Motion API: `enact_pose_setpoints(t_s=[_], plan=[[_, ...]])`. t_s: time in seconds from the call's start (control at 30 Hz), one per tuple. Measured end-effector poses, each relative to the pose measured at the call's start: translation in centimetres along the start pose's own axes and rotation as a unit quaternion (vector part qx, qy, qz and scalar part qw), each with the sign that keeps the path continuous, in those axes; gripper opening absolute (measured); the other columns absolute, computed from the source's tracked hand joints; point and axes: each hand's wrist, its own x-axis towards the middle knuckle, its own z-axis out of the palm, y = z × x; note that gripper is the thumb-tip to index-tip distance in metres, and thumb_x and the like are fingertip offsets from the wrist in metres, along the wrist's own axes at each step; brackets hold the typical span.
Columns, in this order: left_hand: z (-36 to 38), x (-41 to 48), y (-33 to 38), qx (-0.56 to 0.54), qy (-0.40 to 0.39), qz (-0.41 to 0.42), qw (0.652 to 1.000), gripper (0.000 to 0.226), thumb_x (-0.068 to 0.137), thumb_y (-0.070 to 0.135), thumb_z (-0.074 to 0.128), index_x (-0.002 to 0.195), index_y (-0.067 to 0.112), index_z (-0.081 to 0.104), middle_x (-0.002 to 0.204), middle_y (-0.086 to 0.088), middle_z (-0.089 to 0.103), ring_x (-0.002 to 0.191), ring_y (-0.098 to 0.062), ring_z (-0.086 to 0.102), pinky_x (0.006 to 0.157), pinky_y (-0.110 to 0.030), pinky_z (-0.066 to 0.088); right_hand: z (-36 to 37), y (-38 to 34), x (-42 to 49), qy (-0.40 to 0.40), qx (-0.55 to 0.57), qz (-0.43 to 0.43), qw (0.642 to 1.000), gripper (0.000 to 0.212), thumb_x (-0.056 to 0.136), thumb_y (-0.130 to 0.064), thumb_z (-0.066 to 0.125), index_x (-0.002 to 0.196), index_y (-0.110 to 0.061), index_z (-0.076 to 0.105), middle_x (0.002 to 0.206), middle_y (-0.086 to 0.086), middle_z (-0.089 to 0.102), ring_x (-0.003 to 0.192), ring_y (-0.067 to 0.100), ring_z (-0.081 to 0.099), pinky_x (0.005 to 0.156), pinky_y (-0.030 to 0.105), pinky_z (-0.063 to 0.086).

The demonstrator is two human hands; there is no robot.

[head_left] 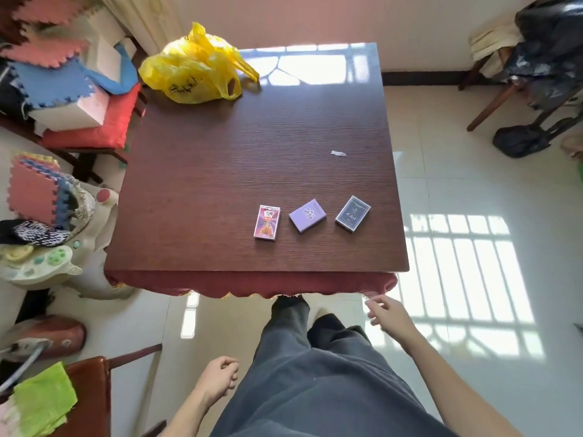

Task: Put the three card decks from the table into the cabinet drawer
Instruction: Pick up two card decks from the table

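Dark wood surface point(220, 184): three boxed card decks point(307, 215) lie along its near edge. They look light, stiff and slick; I'd pinch the long sides. Left grip point(219, 378) loosely curled, right grip point(386, 313) slack, both empty.

Dark wood table point(220, 184), three card decks near front edge: pink point(267, 222), lilac point(307, 215), dark point(352, 213), yellow plastic bag point(195, 67) at far-left corner, small paper scrap point(338, 153)
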Motion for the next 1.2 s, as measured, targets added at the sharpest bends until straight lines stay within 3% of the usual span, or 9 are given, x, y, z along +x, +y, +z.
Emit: enact_pose_setpoints(t_s=[0.2, 0.3, 0.43, 0.5, 0.6, 0.73, 0.8, 0.97, 1.2], plan=[[-3.3, 2.4, 6.4, 0.052, -0.02, 0.023, 0.998, 0.019, 0.098, 0.011, 0.046, 0.111, 0.003, 0.059, 0.069, -0.006, 0.056, 0.054, -0.017, 0.045, 0.05, -0.024, 0.033, 1.0, -3.8, 1.3, 0.034, 0.016, -0.004, 0.999, 0.011, 0.097, -0.026, 0.062, 0.097, -0.019, 0.071, 0.095, 0.006, 0.075, 0.078, 0.016, 0.07, 0.062, 0.023, 0.051], [-3.8, 3.2, 12.9, 0.072, -0.042, 0.103, 0.991, 0.018, 0.097, 0.01, 0.048, 0.106, 0.004, 0.061, 0.072, -0.004, 0.056, 0.055, -0.014, 0.046, 0.05, -0.022, 0.035, 1.2, -5.5, 2.4, 0.076, 0.021, -0.018, 0.997, 0.008, 0.093, -0.023, 0.065, 0.092, -0.02, 0.072, 0.09, 0.005, 0.075, 0.084, 0.022, 0.072, 0.08, 0.043, 0.06], [-2.9, 2.3, 23.0, 0.128, -0.085, 0.222, 0.963, 0.016, 0.093, 0.025, 0.055, 0.103, 0.016, 0.065, 0.083, 0.003, 0.066, 0.063, -0.009, 0.06, 0.059, -0.021, 0.046, 0.6, -9.8, 4.1, 0.119, -0.03, -0.046, 0.991, 0.009, 0.087, -0.029, 0.068, 0.096, -0.028, 0.068, 0.089, -0.003, 0.07, 0.085, 0.019, 0.069, 0.078, 0.043, 0.061], [-2.0, 1.8, 27.2, 0.213, -0.047, 0.3, 0.928, 0.023, 0.089, 0.033, 0.057, 0.11, 0.026, 0.063, 0.093, 0.009, 0.065, 0.081, -0.008, 0.065, 0.069, -0.023, 0.049, 0.0, -12.2, 5.1, 0.128, -0.091, -0.07, 0.985, 0.018, 0.086, -0.035, 0.068, 0.103, -0.032, 0.063, 0.094, -0.005, 0.064, 0.089, 0.019, 0.066, 0.078, 0.04, 0.057], [0.3, 2.1, 31.9, 0.343, 0.05, 0.409, 0.844, 0.045, 0.085, 0.026, 0.057, 0.13, 0.028, 0.05, 0.119, -0.001, 0.054, 0.109, -0.022, 0.056, 0.086, -0.04, 0.053, -0.8, -15.3, 6.9, 0.129, -0.19, -0.096, 0.968, 0.039, 0.086, -0.037, 0.066, 0.124, -0.032, 0.055, 0.113, -0.002, 0.053, 0.102, 0.021, 0.06, 0.078, 0.038, 0.048], [3.0, 3.8, 35.3, 0.56, 0.097, 0.439, 0.696, 0.091, 0.08, 0.021, 0.07, 0.153, 0.034, 0.018, 0.158, -0.013, 0.014, 0.135, -0.038, 0.028, 0.099, -0.046, 0.046, -1.8, -18.0, 9.3, 0.121, -0.331, -0.121, 0.928, 0.069, 0.083, -0.035, 0.069, 0.146, -0.03, 0.04, 0.143, 0.008, 0.038, 0.127, 0.032, 0.044, 0.094, 0.049, 0.051], [3.6, 4.7, 36.2, 0.603, 0.1, 0.439, 0.658, 0.106, 0.076, 0.027, 0.079, 0.154, 0.038, 0.008, 0.162, -0.014, 0.003, 0.14, -0.041, 0.019, 0.101, -0.05, 0.043, -2.0, -18.9, 10.5, 0.1, -0.382, -0.126, 0.91, 0.08, 0.082, -0.036, 0.071, 0.152, -0.036, 0.032, 0.157, 0.01, 0.027, 0.137, 0.034, 0.035, 0.1, 0.051, 0.046], [4.8, 5.7, 37.1, 0.594, 0.108, 0.416, 0.68, 0.089, 0.083, 0.045, 0.07, 0.152, 0.04, 0.015, 0.156, -0.013, 0.014, 0.133, -0.037, 0.03, 0.087, -0.049, 0.051, -1.7, -19.6, 12.5, 0.056, -0.441, -0.124, 0.887, 0.09, 0.083, -0.039, 0.074, 0.156, -0.044, 0.022, 0.165, 0.01, 0.016, 0.144, 0.036, 0.027, 0.104, 0.053, 0.043], [5.8, 6.2, 37.3, 0.554, 0.124, 0.422, 0.707, 0.069, 0.084, 0.01, 0.062, 0.142, 0.032, 0.032, 0.13, -0.013, 0.037, 0.11, -0.031, 0.042, 0.067, -0.038, 0.053, -1.3, -19.5, 13.6, 0.076, -0.443, -0.143, 0.882, 0.067, 0.087, -0.034, 0.072, 0.146, -0.031, 0.04, 0.154, 0.012, 0.03, 0.135, 0.035, 0.034, 0.095, 0.047, 0.051]])
